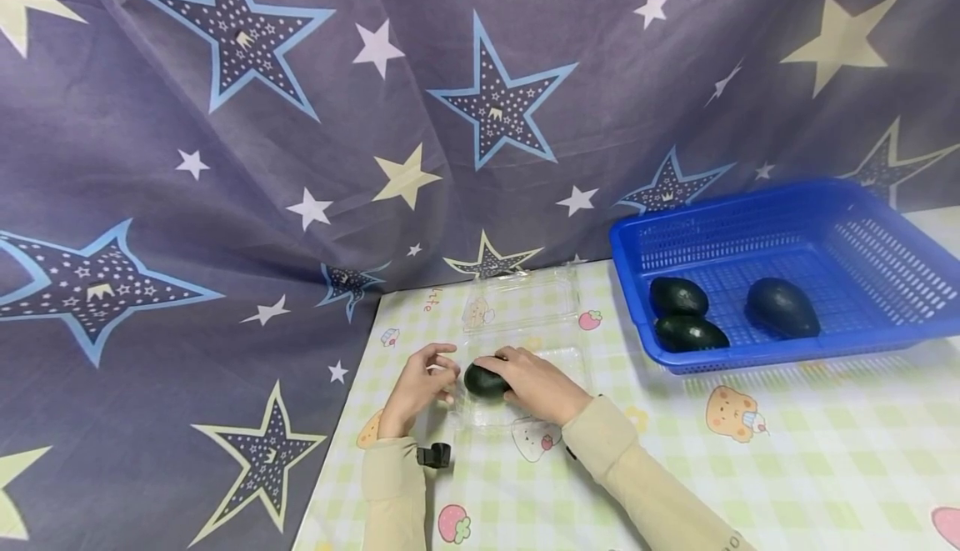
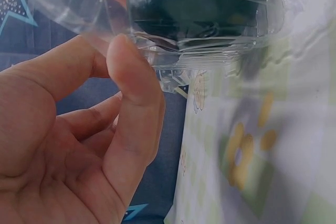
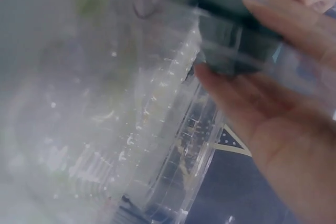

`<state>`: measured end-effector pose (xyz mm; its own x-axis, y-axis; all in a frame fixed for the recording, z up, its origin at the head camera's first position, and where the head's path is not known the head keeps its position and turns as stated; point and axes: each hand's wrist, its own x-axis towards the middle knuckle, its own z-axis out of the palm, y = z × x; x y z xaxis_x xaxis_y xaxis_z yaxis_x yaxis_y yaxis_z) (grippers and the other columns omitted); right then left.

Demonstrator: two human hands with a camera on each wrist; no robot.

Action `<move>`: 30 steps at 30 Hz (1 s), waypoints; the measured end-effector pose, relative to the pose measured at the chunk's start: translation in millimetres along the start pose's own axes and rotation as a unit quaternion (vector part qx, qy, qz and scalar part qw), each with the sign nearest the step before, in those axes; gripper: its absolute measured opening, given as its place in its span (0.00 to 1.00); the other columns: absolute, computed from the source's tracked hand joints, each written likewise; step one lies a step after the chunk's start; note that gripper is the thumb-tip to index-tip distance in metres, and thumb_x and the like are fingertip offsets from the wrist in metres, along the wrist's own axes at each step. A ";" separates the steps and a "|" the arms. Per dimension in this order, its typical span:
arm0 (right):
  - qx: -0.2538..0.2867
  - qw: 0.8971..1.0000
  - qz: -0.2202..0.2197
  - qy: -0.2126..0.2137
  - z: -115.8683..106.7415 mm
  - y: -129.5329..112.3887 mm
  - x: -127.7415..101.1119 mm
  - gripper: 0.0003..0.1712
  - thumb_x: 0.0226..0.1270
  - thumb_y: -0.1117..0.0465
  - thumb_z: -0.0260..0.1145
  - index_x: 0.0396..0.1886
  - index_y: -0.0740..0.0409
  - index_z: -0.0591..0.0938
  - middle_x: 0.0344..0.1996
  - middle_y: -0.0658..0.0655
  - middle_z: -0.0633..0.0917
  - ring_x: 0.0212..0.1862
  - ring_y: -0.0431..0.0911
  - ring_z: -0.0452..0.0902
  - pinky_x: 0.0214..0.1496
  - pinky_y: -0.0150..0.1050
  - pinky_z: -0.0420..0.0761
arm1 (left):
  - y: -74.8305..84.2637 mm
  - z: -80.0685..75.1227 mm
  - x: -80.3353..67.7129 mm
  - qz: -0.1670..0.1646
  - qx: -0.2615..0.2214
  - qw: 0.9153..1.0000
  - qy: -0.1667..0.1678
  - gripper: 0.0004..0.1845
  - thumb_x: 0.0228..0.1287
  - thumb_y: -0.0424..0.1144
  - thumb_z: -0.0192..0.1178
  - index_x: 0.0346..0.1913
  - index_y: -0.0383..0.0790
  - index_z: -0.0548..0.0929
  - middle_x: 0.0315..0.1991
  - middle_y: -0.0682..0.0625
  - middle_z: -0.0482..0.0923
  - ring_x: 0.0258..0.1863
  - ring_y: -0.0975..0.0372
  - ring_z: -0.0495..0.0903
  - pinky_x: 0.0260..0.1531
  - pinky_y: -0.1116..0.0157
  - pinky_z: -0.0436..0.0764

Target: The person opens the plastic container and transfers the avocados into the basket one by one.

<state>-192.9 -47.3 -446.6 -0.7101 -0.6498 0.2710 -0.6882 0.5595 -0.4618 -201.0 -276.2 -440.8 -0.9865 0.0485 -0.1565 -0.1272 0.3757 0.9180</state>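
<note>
A dark green avocado (image 1: 485, 381) sits at the left end of a clear plastic clamshell box (image 1: 566, 362), whose lid (image 1: 522, 297) lies folded back toward the curtain. My right hand (image 1: 542, 386) grips this avocado from above, thumb on one side and fingers on the other; the right wrist view shows the avocado (image 3: 228, 38) between them. At the box's left edge is my left hand (image 1: 425, 384). In the left wrist view, thumb and a finger of the left hand (image 2: 100, 124) pinch the clear rim, with the avocado (image 2: 194, 9) visible through the plastic wall.
A blue slotted basket (image 1: 780, 353) stands to the right with three avocados in it, two at its left (image 1: 678, 296) and one nearer the middle (image 1: 782, 308). A checked tablecloth (image 1: 585, 493) covers the table. Behind hangs a star-patterned curtain (image 1: 420, 76).
</note>
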 end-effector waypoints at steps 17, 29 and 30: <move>-0.007 1.000 -0.002 0.011 -6.7 -3.7 -1.4 0.34 0.63 0.68 0.69 0.69 0.48 0.74 0.60 0.64 0.78 0.58 0.58 0.78 0.56 0.49 0.83 | -0.6 -3.4 -0.4 0.002 -0.003 1.000 0.010 0.27 0.61 0.26 0.58 0.65 0.32 0.73 0.41 0.39 0.77 0.31 0.51 0.80 0.23 0.58 0.86; -0.006 0.999 -0.003 0.038 -35.5 -0.8 -17.6 0.37 0.62 0.69 0.70 0.71 0.48 0.72 0.62 0.65 0.77 0.60 0.60 0.77 0.57 0.51 0.83 | -4.1 -1.8 1.5 -0.004 -0.001 1.000 -0.006 0.27 0.62 0.27 0.59 0.66 0.32 0.72 0.41 0.41 0.77 0.28 0.54 0.80 0.22 0.62 0.85; -0.008 0.999 -0.003 0.042 -38.9 -1.2 -18.2 0.37 0.62 0.69 0.70 0.71 0.48 0.72 0.62 0.65 0.77 0.60 0.59 0.77 0.57 0.51 0.83 | -3.8 -2.8 1.1 -0.002 -0.001 1.000 -0.004 0.27 0.62 0.27 0.59 0.66 0.32 0.73 0.41 0.41 0.77 0.27 0.56 0.79 0.22 0.62 0.85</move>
<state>-184.9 -16.2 -418.1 -0.7155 -0.6084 0.3434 -0.6943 0.5646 -0.4463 -201.9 -280.1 -443.4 -0.9849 0.0547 -0.1640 -0.1320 0.3750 0.9176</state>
